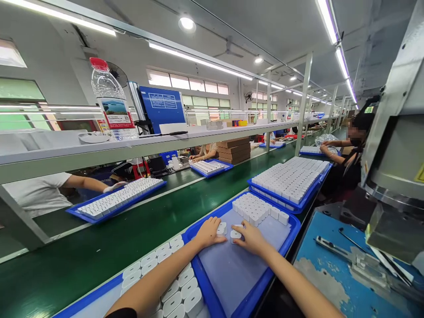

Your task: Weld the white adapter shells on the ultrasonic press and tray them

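Both hands are over a blue tray lined with a translucent sheet. My left hand has its fingers closed round small white blocks near the tray's left rim. Just to the right, my right hand grips another white block between thumb and fingers. A cluster of the same white blocks stands in rows at the tray's far end. More white blocks fill a second tray at the lower left, partly hidden under my left forearm.
Stacked full trays stand beyond the work tray. A green conveyor runs along the left, below a shelf with a bottle. At right are a machine and calipers. Other people work across and farther along.
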`<act>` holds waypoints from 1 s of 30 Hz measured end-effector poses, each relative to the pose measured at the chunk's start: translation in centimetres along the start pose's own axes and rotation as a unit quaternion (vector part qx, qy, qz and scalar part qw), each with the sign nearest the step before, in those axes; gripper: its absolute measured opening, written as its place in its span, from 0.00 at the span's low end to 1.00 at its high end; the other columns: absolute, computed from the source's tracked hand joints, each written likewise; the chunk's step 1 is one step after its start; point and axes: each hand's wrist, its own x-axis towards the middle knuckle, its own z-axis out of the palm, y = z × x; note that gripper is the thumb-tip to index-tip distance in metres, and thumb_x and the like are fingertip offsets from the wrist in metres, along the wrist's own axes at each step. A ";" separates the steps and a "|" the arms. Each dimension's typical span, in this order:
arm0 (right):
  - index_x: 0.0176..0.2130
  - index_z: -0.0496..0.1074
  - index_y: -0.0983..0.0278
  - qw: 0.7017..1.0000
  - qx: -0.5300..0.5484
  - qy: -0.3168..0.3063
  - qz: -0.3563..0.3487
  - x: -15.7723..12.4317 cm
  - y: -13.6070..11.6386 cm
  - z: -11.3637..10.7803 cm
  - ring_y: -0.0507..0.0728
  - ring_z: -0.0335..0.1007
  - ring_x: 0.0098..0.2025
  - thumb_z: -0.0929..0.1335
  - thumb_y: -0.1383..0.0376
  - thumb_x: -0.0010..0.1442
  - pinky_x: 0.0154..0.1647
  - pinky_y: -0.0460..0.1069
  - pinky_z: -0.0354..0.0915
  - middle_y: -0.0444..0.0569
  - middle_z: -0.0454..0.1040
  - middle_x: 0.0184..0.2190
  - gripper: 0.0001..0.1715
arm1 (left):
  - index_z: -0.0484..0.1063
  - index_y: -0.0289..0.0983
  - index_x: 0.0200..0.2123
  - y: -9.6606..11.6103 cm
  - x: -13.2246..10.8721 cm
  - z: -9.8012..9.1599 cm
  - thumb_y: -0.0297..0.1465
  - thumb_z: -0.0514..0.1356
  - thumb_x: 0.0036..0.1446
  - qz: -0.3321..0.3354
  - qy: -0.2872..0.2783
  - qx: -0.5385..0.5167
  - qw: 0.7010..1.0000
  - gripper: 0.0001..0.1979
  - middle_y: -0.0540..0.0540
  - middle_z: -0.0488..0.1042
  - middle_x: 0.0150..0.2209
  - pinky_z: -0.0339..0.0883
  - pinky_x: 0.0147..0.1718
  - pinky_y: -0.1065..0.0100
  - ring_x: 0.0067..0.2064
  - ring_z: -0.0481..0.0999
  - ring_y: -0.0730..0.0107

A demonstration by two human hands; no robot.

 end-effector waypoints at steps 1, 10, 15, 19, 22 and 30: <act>0.60 0.63 0.50 1.000 0.003 0.003 0.000 -0.5 -0.1 -0.8 0.61 0.68 0.49 0.68 0.54 0.58 0.46 0.52 0.64 0.53 0.66 0.51 0.31 | 0.66 0.37 0.40 0.0 0.0 -0.2 0.53 0.64 0.44 0.006 0.000 0.000 1.000 0.29 0.42 0.71 0.41 0.63 0.41 0.60 0.41 0.70 0.56; 0.58 0.65 0.49 0.990 0.017 0.090 0.108 -14.4 5.1 -9.6 0.57 0.70 0.41 0.67 0.51 0.58 0.41 0.48 0.65 0.49 0.67 0.48 0.29 | 0.65 0.38 0.43 10.3 4.2 -3.7 0.56 0.62 0.44 0.139 0.046 -0.073 0.987 0.32 0.43 0.70 0.40 0.64 0.41 0.59 0.42 0.70 0.55; 0.59 0.64 0.48 0.965 -0.038 0.084 0.245 -25.5 10.4 -10.4 0.57 0.71 0.37 0.65 0.52 0.60 0.37 0.48 0.65 0.51 0.66 0.50 0.28 | 0.65 0.38 0.39 24.6 7.8 -1.6 0.60 0.59 0.43 0.249 0.026 -0.101 0.963 0.33 0.42 0.71 0.38 0.64 0.40 0.56 0.40 0.70 0.53; 0.59 0.63 0.48 0.943 -0.079 0.066 0.316 -31.9 13.3 -10.0 0.60 0.70 0.45 0.67 0.55 0.58 0.39 0.49 0.65 0.51 0.65 0.50 0.30 | 0.66 0.37 0.38 34.0 9.4 2.1 0.60 0.61 0.41 0.290 0.011 -0.109 0.951 0.33 0.40 0.71 0.38 0.65 0.41 0.54 0.41 0.70 0.51; 0.59 0.63 0.48 0.930 -0.075 0.073 0.354 -34.4 14.3 -9.6 0.61 0.70 0.45 0.67 0.54 0.57 0.37 0.48 0.64 0.51 0.65 0.49 0.30 | 0.66 0.37 0.38 38.1 9.7 4.4 0.58 0.63 0.41 0.278 0.009 -0.121 0.953 0.33 0.40 0.70 0.38 0.65 0.40 0.54 0.41 0.70 0.50; 0.66 0.49 0.54 0.916 -0.063 0.108 0.382 -35.3 14.3 -8.7 0.64 0.67 0.50 0.69 0.51 0.53 0.38 0.50 0.65 0.52 0.65 0.51 0.48 | 0.67 0.38 0.41 39.8 9.3 5.6 0.56 0.62 0.44 0.283 -0.003 -0.120 0.952 0.31 0.39 0.71 0.41 0.65 0.40 0.54 0.43 0.70 0.48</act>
